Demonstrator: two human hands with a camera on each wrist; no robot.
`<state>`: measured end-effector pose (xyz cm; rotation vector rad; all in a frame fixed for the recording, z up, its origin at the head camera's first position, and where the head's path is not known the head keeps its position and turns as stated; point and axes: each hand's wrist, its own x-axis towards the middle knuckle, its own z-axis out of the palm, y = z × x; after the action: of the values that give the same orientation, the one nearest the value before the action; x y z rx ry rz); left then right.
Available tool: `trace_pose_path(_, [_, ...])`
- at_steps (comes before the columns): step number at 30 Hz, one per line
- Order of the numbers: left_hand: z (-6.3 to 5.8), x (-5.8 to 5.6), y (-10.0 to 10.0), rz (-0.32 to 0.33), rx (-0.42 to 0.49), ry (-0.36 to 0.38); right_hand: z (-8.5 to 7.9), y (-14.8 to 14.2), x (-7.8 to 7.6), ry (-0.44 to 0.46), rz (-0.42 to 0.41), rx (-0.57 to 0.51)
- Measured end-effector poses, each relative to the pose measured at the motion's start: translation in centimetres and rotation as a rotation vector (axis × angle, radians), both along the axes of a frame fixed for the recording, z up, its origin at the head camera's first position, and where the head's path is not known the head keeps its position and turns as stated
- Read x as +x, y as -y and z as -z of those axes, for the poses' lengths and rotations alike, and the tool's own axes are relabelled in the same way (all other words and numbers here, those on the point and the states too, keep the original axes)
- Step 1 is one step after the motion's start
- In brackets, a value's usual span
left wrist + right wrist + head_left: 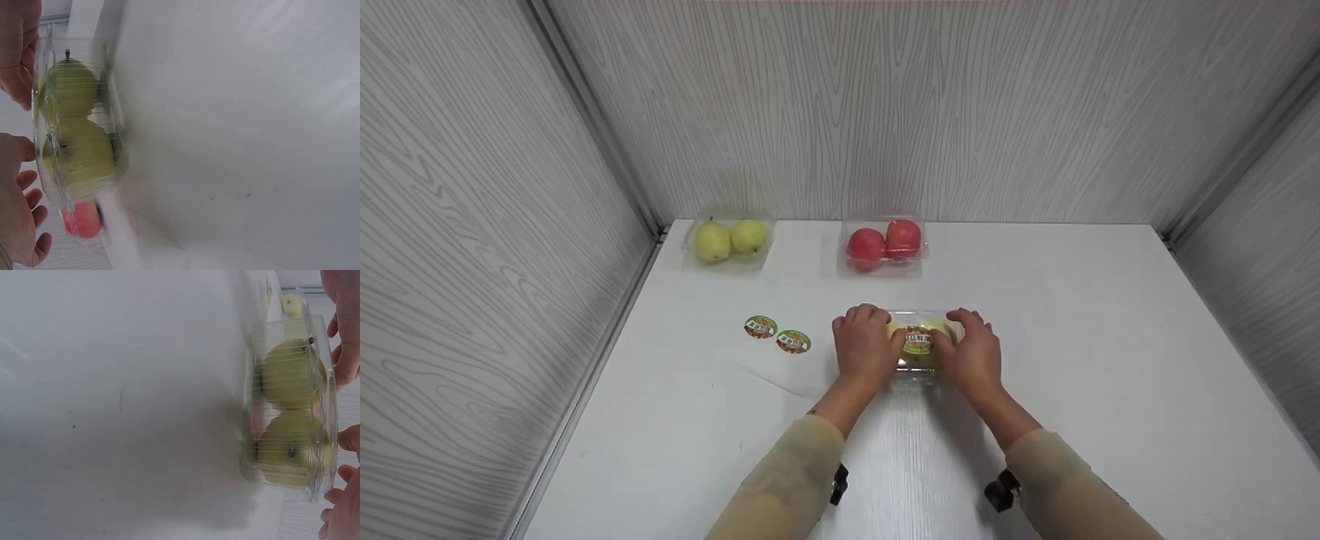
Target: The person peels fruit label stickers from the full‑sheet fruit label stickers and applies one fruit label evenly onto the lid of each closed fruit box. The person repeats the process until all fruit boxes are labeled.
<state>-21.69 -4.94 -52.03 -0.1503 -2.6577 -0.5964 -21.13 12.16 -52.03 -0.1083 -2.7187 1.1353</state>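
Note:
A clear plastic clamshell box sits on the table between the hands, its lid down. Two yellow-green pears show through its wall in both wrist views. On top of the lid lies an oval green-and-yellow sticker. My left hand rests on the lid's left side, thumb at the sticker's edge. From the right, my right hand touches the lid with its thumb beside the sticker. The other fingers of both hands spread around the box's far corners, loosely bent.
Two more oval stickers lie left of the box, near a faint thin sheet edge. At the table's back left stands a clear box of pears. Another clear box holds red apples at the back middle. Grey wood-grain panels enclose the table.

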Motion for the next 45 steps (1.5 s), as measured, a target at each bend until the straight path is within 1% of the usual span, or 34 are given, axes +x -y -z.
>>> trace_pose_path(6, [0.2,-0.2,0.2,-0.020,0.032,0.010,0.1,-0.1,-0.2,0.060,-0.001,-0.007])
trace_pose_path(8, [0.3,-0.4,0.2,-0.032,0.031,0.048,0.1,-0.1,-0.3,0.073,-0.005,-0.004])
trace_pose_path(13, [0.6,-0.6,0.2,-0.057,0.033,0.198,0.1,-0.2,-0.3,0.104,-0.018,0.010])
trace_pose_path(15, [0.6,-0.6,0.3,-0.064,0.035,0.237,0.1,-0.2,-0.3,0.107,-0.028,0.019])
trace_pose_path(18, [0.6,-0.6,0.3,-0.064,0.031,0.269,0.1,-0.1,-0.3,0.103,-0.037,0.027])
trace_pose_path(21, [0.6,-0.5,0.3,-0.063,0.019,0.280,0.0,-0.1,-0.3,0.106,-0.038,0.033])
trace_pose_path(27, [0.8,-0.8,0.2,-0.080,0.006,0.253,0.3,0.2,-0.3,0.110,-0.014,0.036])
trace_pose_path(31, [1.4,-0.9,0.0,-0.096,0.015,0.202,0.7,0.4,-0.4,0.104,0.015,0.006])
trace_pose_path(36, [2.1,-0.8,-0.2,-0.108,0.000,0.155,1.2,0.6,-0.5,0.103,0.032,-0.011])
trace_pose_path(41, [2.3,-1.0,-0.2,-0.110,-0.005,0.125,1.5,0.6,-0.6,0.088,0.041,-0.007])
trace_pose_path(45, [2.4,-1.1,-0.3,-0.105,-0.002,0.111,1.6,0.6,-0.6,0.074,0.051,-0.024])
